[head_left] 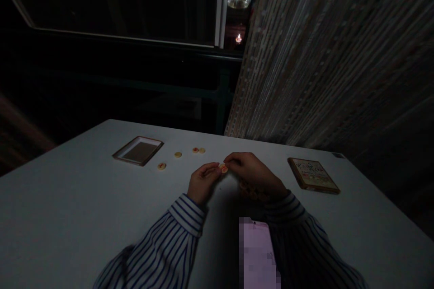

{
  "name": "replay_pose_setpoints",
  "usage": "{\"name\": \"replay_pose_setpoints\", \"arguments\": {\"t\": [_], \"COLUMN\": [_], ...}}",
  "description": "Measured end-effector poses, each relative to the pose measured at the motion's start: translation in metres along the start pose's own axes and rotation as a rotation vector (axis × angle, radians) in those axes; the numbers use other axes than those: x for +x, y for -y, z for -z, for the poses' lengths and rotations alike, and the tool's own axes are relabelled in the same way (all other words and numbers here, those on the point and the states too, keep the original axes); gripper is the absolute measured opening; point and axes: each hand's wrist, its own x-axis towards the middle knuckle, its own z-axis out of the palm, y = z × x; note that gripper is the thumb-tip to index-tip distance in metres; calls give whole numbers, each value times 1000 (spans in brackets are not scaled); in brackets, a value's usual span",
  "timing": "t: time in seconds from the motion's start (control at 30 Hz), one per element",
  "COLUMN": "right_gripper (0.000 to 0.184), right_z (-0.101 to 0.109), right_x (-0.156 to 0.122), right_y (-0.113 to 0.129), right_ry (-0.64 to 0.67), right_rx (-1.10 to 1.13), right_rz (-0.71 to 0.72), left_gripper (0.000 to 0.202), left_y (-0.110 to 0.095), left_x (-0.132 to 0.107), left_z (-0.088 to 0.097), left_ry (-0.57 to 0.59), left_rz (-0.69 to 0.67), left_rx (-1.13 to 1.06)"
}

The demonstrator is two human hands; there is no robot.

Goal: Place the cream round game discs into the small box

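Between my two hands is a small round wooden disc with a red-orange mark on its face. The fingertips of my left hand pinch it from the left. From the other side, the closed fingers of my right hand grip its upper right edge. A cluster of similar discs lies in shadow under my right wrist, partly hidden. Left of my hands, a marked disc and a plain-looking disc lie apart. Farther back, a red-marked disc touches a pale one.
An open shallow box sits at the table's back left. On the right lies a flat box with a printed top. A lit phone rests between my forearms on the white table. A string curtain hangs behind.
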Motion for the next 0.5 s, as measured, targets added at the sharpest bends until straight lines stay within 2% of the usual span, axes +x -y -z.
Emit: {"name": "replay_pose_setpoints", "arguments": {"t": [0.3,0.5], "right_gripper": [24,24], "right_z": [2,3], "right_x": [-4,-7], "right_y": [6,10], "right_ry": [52,88], "right_rx": [-19,-60], "right_rz": [54,63], "left_gripper": [37,38], "left_y": [2,6], "left_x": [0,-1], "left_z": [-1,-2], "left_ry": [-4,33], "left_rz": [22,8], "left_rx": [-62,-69]}}
